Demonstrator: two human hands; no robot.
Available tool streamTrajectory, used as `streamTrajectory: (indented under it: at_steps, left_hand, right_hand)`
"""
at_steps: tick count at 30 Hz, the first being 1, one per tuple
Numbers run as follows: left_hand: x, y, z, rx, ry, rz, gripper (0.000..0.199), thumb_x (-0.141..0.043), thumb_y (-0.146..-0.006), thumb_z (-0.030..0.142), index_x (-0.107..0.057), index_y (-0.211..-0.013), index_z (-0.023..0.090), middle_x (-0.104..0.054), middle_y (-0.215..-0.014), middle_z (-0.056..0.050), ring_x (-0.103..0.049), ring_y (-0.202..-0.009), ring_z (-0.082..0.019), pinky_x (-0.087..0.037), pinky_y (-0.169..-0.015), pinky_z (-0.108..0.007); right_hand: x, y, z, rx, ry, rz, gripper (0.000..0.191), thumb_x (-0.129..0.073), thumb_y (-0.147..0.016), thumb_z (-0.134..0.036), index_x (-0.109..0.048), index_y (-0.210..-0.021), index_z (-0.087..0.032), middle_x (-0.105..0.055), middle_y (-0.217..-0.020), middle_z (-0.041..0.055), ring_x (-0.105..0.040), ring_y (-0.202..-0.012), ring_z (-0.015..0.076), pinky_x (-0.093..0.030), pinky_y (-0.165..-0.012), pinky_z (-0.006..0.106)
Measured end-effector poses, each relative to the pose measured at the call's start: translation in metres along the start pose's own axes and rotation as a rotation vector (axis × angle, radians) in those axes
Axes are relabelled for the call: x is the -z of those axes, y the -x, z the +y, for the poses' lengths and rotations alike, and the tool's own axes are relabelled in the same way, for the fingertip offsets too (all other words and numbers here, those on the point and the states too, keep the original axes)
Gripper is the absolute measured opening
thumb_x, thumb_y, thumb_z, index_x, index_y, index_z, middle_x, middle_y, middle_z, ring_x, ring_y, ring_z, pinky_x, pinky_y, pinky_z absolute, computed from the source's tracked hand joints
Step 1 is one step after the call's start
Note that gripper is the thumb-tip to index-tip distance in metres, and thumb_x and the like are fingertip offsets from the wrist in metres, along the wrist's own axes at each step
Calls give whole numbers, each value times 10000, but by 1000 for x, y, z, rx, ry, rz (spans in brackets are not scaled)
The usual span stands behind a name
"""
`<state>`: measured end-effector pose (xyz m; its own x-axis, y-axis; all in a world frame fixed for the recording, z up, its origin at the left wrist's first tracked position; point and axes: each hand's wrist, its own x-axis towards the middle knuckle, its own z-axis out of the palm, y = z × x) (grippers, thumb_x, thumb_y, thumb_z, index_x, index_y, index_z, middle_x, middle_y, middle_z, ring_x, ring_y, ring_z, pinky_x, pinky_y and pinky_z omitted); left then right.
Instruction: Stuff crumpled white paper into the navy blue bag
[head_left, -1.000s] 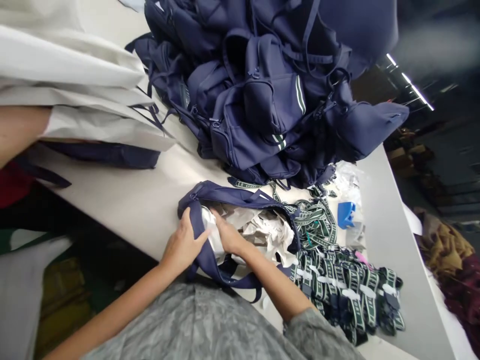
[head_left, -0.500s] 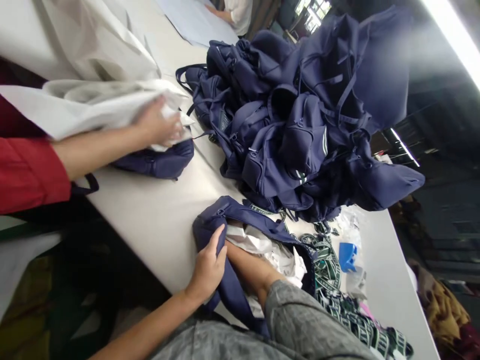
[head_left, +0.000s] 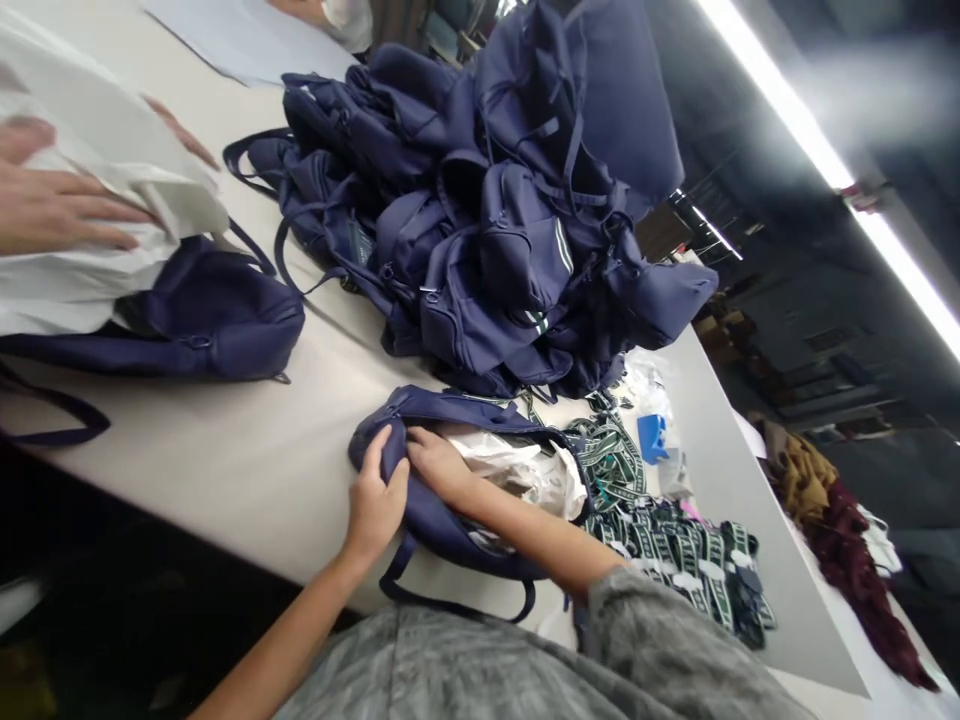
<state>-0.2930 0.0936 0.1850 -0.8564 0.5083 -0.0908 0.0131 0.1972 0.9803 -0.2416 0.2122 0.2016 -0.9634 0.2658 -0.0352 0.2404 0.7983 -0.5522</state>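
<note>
A navy backpack lies on its back on the table before me, its zipped opening agape. Crumpled white paper fills the inside. My left hand grips the bag's left end from outside, thumb on the fabric. My right hand reaches across the opening, its curled fingers at the inner edge of that same end; the fingertips are partly hidden. At left, a co-worker's hand presses white sheet material over another navy backpack.
A tall heap of navy backpacks stands beyond my bag. Green-and-white lettered straps lie in bundles at right, near a blue plastic piece. The table has its near edge on my left. Brown and maroon cloth lies farther right.
My right hand, earlier deep inside the backpack, now shows at the opening's left edge. My left hand keeps its hold. The co-worker's white material has shifted, uncovering more of the other backpack.
</note>
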Motion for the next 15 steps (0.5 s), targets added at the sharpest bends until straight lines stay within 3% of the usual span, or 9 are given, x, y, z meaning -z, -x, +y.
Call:
streamTrajectory:
  at_steps: [3,5,7,10,12,15]
  left_hand:
    - [-2,-2,-2,25,-9,-3,559,-530,-891,343,-465,-1426,193,-533,-1432,-102,-491,-1341,-263,-365,-1172,-421]
    - [-6,-3,-5,47,19,-12,572,-534,-893,358,-453,-1437,205,-524,-1442,-99,-493,-1339,-263,-359,-1173,-420]
    - [-11,-4,-9,52,76,-28,594,-546,-892,371,-439,-1449,198,-515,-1449,-104,-492,-1338,-260,-347,-1178,-414]
    - [-16,-6,-14,52,166,-42,626,-564,-885,374,-424,-1457,164,-510,-1451,-124,-495,-1334,-261,-323,-1189,-419]
    - [-14,-6,-16,71,186,-46,637,-569,-883,375,-410,-1465,167,-499,-1459,-127,-482,-1345,-264,-308,-1196,-429]
    - [-8,-2,-17,86,187,-53,634,-558,-894,396,-400,-1471,186,-469,-1486,-118,-447,-1374,-266,-285,-1207,-435]
  right_hand:
    - [19,35,6,19,450,40,327,-470,-951,-167,-616,-1236,-100,-503,-1416,196,-409,-1358,330,-262,-1162,572]
    - [23,51,15,-129,635,31,440,-545,-927,-232,-530,-1346,-97,-528,-1352,234,-468,-1274,379,-308,-1085,655]
    - [20,55,29,-280,682,-49,417,-547,-928,-240,-546,-1315,-84,-613,-1179,225,-576,-1107,350,-431,-980,604]
    - [8,44,47,-318,702,-125,301,-409,-967,-124,-637,-1159,-78,-667,-1027,190,-626,-1020,287,-466,-973,510]
    - [-2,36,51,-262,698,-122,338,-376,-959,-73,-655,-1149,-75,-676,-1058,197,-621,-1071,280,-439,-1028,491]
    - [-20,28,52,-176,647,-87,423,-431,-928,-56,-570,-1327,-65,-603,-1281,221,-564,-1212,289,-429,-1068,429]
